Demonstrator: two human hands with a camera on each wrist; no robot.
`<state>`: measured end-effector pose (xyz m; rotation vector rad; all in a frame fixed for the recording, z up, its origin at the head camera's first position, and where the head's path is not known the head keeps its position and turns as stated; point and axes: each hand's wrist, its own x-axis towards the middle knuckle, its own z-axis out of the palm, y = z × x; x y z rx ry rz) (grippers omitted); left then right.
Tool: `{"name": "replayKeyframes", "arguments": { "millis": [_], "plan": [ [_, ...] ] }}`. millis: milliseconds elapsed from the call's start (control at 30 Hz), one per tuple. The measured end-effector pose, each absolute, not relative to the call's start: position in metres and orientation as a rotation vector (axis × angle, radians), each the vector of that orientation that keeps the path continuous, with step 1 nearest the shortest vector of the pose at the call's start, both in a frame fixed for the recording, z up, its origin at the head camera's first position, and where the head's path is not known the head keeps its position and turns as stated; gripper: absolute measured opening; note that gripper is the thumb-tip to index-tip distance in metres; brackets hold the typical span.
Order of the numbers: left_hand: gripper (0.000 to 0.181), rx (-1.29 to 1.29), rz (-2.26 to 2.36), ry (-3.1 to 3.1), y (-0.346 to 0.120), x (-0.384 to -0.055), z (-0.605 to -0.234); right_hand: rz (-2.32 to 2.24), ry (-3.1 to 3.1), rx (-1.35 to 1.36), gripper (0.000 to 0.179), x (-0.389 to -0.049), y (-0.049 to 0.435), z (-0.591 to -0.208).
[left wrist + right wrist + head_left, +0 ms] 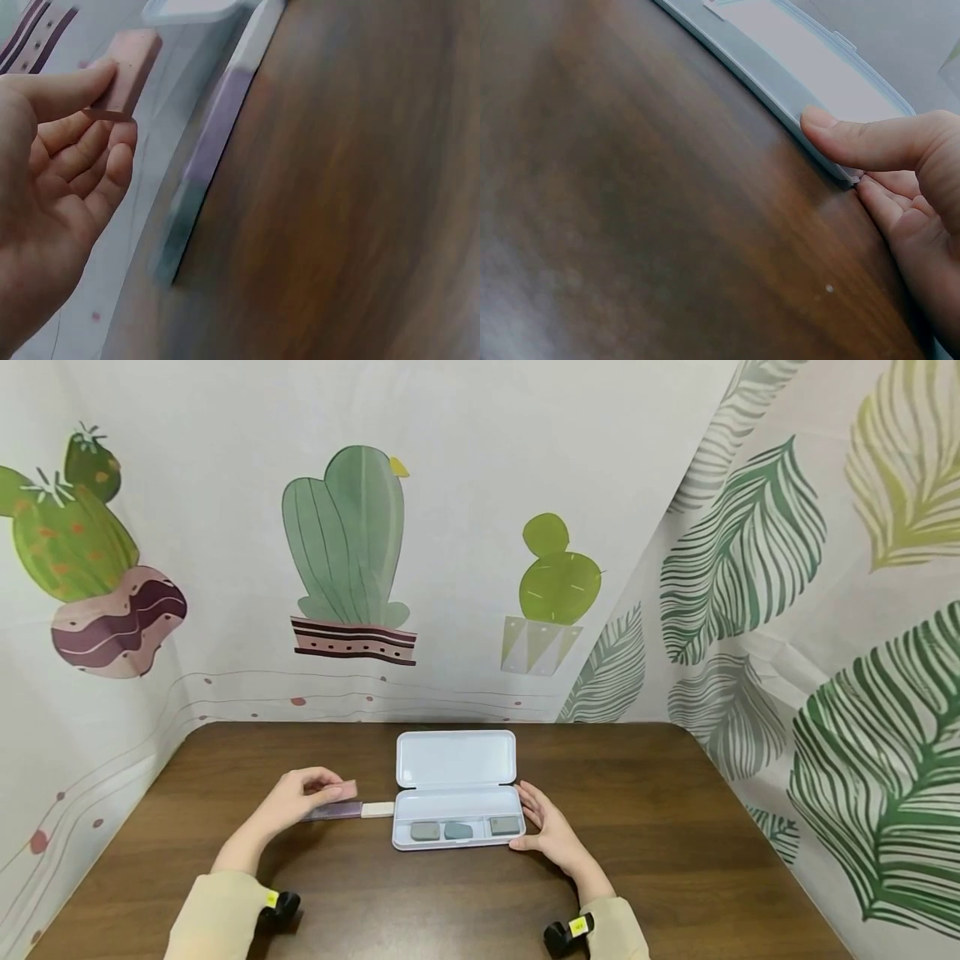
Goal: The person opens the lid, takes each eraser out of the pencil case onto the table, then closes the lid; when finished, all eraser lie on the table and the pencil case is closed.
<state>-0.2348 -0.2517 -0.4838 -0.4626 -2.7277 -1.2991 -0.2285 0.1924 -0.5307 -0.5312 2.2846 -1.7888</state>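
Note:
My left hand [300, 795] pinches a pink eraser [133, 71] between thumb and fingers, held above a row of end-to-end blocks. In the left wrist view that row shows a green block [180, 225], a purple block [219, 124] and a white block [259, 34]. The white one reaches the left side of an open white pencil case [454, 800]. My right hand [551, 828] grips the case's right end, thumb at its front corner and fingers along the side. Inside lie a grey eraser [425, 832], a blue-green eraser [458, 831] and another grey eraser [504, 826].
The pencil case's lid [456, 759] stands raised behind its base, toward the far edge of the brown wooden table [420, 910]. A cloth with printed cacti and leaves [465, 527] hangs behind the table.

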Motion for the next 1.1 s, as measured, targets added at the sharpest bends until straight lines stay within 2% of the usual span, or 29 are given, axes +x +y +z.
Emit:
{"name": "replayKeyframes", "arguments": {
  "millis": [267,533,1100],
  "plan": [
    [0.024,-0.359,-1.316,-2.809,-0.294,-0.226,-0.481,-1.780,2.287,-0.527,0.099,-0.228,0.193,-0.533],
    [0.027,-0.267,-1.291,-2.872,-0.317,-0.216,-0.483,-1.786,2.293,-0.538,0.099,-0.229,0.193,-0.533],
    [0.033,-0.166,-1.211,-3.025,-0.331,-0.208,-0.488,-1.781,2.299,-0.543,0.099,-0.229,0.192,-0.534]
  ]
}}
